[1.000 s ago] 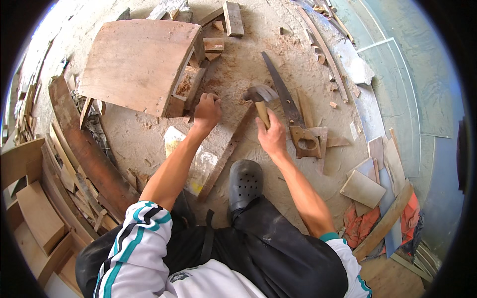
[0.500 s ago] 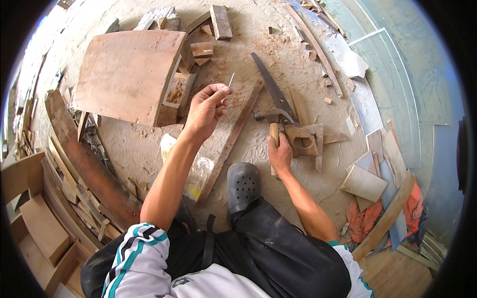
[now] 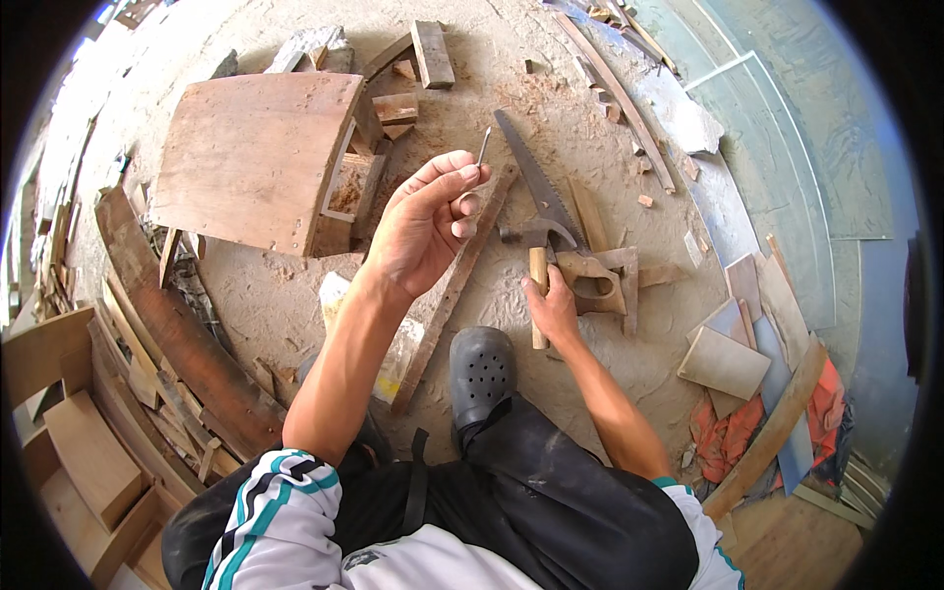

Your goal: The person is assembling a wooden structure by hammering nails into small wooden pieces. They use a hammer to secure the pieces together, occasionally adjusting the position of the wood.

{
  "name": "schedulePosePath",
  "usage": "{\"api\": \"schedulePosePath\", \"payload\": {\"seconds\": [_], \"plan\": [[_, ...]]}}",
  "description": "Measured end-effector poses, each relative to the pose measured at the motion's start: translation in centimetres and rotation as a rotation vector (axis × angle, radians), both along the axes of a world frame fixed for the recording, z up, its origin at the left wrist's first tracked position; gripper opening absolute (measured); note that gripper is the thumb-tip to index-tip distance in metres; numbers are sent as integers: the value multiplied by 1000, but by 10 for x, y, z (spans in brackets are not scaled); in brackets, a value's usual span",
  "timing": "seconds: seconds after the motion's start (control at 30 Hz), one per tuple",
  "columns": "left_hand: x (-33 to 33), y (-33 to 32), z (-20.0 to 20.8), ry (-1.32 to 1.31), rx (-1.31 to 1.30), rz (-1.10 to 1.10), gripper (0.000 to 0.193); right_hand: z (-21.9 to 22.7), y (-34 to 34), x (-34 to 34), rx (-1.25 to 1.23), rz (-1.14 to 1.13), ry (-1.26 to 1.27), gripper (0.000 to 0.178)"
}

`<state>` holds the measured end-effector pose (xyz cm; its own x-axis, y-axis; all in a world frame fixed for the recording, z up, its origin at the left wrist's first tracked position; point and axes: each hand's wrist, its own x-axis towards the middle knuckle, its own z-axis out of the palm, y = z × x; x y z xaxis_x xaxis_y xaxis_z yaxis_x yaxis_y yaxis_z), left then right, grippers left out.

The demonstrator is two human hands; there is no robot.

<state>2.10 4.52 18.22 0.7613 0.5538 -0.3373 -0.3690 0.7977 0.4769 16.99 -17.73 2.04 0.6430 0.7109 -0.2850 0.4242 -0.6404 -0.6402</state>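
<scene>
Raised over the floor, my left hand (image 3: 431, 218) pinches a thin metal nail (image 3: 485, 146) between thumb and fingertips, its point end up. My right hand (image 3: 554, 307) is wrapped round the wooden handle of a claw hammer (image 3: 538, 260), whose head lies toward the far side. Just beyond and beside the hammer rests a handsaw (image 3: 539, 175), its wooden grip (image 3: 600, 285) close to my right hand. A curved wooden panel piece (image 3: 258, 157) with an open frame under it stands at the far left, apart from both hands.
A long wooden strip (image 3: 447, 300) lies between my hands. Curved boards (image 3: 177, 305) and scrap wood are heaped at the left. At the right are stacked board offcuts (image 3: 726, 362), orange cloth (image 3: 723, 433) and glass sheets (image 3: 767, 147). My grey clog (image 3: 483, 369) is near the hammer.
My left hand has moved nearer and slightly right with the nail, which now stands more upright. My right hand keeps its hold on the hammer, almost in place.
</scene>
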Motion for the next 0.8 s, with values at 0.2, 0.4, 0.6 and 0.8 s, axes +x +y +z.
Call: {"api": "schedulePosePath", "payload": {"seconds": [0.2, 0.4, 0.6, 0.8], "plan": [[1, -4, 6, -29, -36, -3, 12, 12, 3, 3, -11, -87, 237, 51], [4, 7, -56, 504, 619, 141, 15, 31, 12, 1, -9, -190, 383, 49], [-43, 11, -189, 1055, 1608, 259, 15, -2, 17, 0, 175, -41, 54, 45], [-50, 2, -215, 1110, 1754, 245, 13, 35, 44, -13, 188, 60, 62, 46]]}}
